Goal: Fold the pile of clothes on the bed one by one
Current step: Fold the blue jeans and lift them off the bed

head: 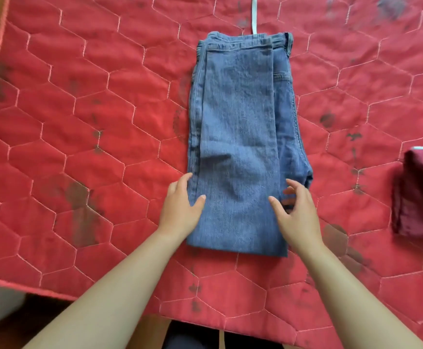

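Left hand: fingers nearly straight and together, lying along the left edge of the jeans, thumb resting on top of the denim; nothing clamped, though I cannot tell whether the fingertips sit under the edge. Right hand: fingers spread apart and loosely bent over the right edge of the same garment, thumb tip touching the top layer; no fabric gripped. Both hands are at the near end of the jeans, one on each side, forearms coming in from the bottom of the view. Jeans: blue denim, folded lengthwise into a long narrow stack, waistband at the far end, hem end nearest the person, lying flat near the middle of the bed cover. Cover: red, quilted in hexagons, with dark marks scattered over it. Maroon garment: folded, at the right edge of the view, well apart from the jeans. White strip: lies on the cover just beyond the waistband.
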Available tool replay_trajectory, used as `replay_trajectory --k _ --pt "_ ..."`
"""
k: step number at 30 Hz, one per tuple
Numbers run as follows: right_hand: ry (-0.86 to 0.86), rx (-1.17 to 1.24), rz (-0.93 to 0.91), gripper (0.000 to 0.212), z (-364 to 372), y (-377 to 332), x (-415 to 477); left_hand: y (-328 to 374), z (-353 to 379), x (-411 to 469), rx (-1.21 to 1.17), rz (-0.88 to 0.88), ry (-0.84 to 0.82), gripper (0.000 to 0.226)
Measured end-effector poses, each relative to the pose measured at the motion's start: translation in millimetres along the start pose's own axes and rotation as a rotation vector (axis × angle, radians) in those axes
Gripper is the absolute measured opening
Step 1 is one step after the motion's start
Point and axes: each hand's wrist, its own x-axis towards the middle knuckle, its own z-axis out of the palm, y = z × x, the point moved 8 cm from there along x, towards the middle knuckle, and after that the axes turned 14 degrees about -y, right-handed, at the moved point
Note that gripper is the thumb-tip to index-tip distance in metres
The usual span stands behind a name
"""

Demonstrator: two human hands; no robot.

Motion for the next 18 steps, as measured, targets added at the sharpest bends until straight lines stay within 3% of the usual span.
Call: replay_trajectory --k 4,7,9,12,16,18 --pt "-0.148 -0.106 0.003 0.063 26.6 12.3 -23.8 -16.3 31.0 -28.2 -0.012 -0.114 0.018 0.057" --pt "-0.23 -0.147 -0.031 0.066 48.4 16.8 -41.0 -16.1 36.6 -39.2 -0.083 -0.029 0.086 0.042" --pt "-0.179 -0.211 -0.101 0.062 47.8 15.1 -50.9 -19.2 31.4 -47.9 -0.128 0.044 0.151 0.036" --pt "-0.003 -0.334 -0.115 0.053 37.6 19.5 -61.0 -30.4 21.9 -60.3 0.034 0.075 0.276 0.028" --pt "0.035 -0.271 -0.035 0.058 43.9 25.7 -69.0 -47.1 36.2 -53.7 0.111 -0.018 0.169 0.029" --pt "0.004 -0.256 -0.051 0.059 47.4 24.6 -68.7 -43.1 38.7 -52.4 0.055 0.025 0.172 0.028"
